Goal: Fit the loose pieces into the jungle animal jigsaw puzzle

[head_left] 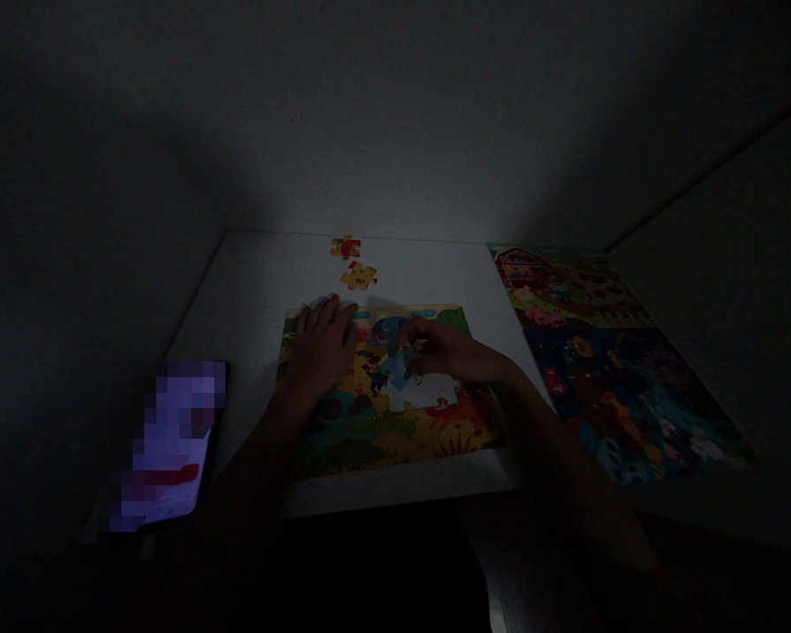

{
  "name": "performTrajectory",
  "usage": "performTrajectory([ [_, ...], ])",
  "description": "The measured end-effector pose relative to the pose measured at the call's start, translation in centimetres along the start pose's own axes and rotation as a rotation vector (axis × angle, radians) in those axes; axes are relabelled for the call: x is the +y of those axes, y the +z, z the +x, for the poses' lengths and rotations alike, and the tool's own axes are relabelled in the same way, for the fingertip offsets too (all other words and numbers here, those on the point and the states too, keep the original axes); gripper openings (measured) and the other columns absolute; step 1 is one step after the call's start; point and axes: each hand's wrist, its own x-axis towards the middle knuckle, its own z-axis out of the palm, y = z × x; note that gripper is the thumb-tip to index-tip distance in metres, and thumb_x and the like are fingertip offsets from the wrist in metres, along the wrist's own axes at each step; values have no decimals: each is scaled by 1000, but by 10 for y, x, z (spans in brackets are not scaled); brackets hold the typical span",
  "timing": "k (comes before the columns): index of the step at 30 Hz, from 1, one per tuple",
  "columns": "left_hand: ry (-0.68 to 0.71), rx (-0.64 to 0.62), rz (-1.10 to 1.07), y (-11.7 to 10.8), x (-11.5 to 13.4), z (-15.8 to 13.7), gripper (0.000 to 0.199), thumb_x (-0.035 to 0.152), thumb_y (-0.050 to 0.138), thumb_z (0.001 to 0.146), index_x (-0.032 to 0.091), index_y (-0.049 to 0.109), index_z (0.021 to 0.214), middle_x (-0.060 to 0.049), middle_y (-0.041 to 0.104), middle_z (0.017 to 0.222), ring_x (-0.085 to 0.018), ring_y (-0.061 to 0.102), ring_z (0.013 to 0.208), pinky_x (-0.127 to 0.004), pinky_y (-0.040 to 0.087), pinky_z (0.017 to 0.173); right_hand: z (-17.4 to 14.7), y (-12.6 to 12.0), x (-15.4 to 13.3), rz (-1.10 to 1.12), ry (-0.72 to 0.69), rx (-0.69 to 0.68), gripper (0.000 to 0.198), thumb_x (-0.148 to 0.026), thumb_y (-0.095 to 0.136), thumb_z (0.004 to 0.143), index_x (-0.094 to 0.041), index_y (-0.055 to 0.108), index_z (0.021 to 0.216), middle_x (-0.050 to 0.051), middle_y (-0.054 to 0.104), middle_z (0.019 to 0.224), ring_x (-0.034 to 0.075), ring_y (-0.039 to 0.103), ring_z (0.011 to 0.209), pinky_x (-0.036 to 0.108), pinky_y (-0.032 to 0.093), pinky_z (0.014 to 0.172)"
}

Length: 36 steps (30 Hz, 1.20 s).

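A jigsaw puzzle (pixel 362 440) with colourful animal pictures lies on the white table in front of me. A pale gap shows in its middle right. My left hand (pixel 324 338) rests flat on the puzzle's upper left part, fingers spread. Over the gap, my right hand (pixel 439 347) pinches a blue puzzle piece (pixel 396 371) between thumb and fingers. That piece is tilted and sits beside the blue elephant picture; whether it touches the pieces around it I cannot tell. Beyond the puzzle lie two loose pieces, a yellow puzzle piece (pixel 359 277) and a red and yellow puzzle piece (pixel 346 247).
On the right lie two more pictures, a farm scene (pixel 567 286) and a dark blue scene (pixel 626 404) below it. A lit phone (pixel 171 448) is at the left table edge. Walls enclose the table (pixel 428 268) at the back and sides. The light is dim.
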Motion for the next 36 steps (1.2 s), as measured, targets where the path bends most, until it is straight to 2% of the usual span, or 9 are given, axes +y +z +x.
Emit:
performTrajectory([
  [4,-2,-9,1,0,0,0,43,30,36,100,20,54,137,-12,45,152,-27,38,143,-50,23,120,2,1,-2,31,-32,22,44,-15,67,74,-23,59,117,4,59,117,17,58,97,30,53,80],
  [8,-8,-10,4,1,0,1,43,31,35,100,20,54,137,-11,46,151,-26,37,143,-49,22,121,4,1,-1,1,2,103,25,-19,69,73,-20,56,94,1,57,98,13,54,84,27,49,72],
  [10,-5,-10,6,1,0,1,43,31,35,100,20,54,137,-11,46,151,-26,38,143,-49,23,121,5,-1,1,5,17,145,24,-22,71,73,-20,50,85,-2,53,85,11,51,75,25,47,65],
  [14,-12,-12,4,0,0,1,42,30,37,100,20,54,137,-11,46,151,-26,38,143,-49,23,121,4,-4,1,21,54,163,28,-26,72,75,-21,48,90,-3,52,81,10,50,66,21,44,53],
  [16,-15,-18,0,0,1,1,42,29,37,100,20,54,137,-11,46,151,-26,38,143,-50,23,120,3,-4,-1,20,44,140,33,-25,70,78,-22,52,105,-1,57,90,11,55,72,22,48,56],
  [19,-7,-19,1,-1,0,1,42,30,37,100,20,54,137,-11,45,152,-27,37,143,-50,23,121,2,-4,-2,-20,5,87,42,-21,66,81,-23,56,122,3,60,106,15,58,88,27,53,73],
  [23,-4,-9,7,0,0,0,42,31,37,100,20,53,138,-11,46,152,-26,38,143,-50,24,120,1,-3,-1,-66,35,53,36,-18,66,78,-22,61,113,4,60,114,15,57,89,28,53,75],
  [29,-4,-6,-5,0,0,0,43,30,36,100,20,53,137,-12,46,151,-27,38,143,-51,24,120,-3,0,-4,-76,154,-44,28,-19,68,76,-21,55,99,0,60,92,9,53,65,21,46,52],
  [36,-3,-16,1,-1,1,0,42,30,37,100,21,53,137,-10,46,152,-25,36,144,-48,21,121,0,4,0,-205,135,-120,21,-26,68,80,-20,58,97,-4,56,73,10,52,58,22,40,51],
])
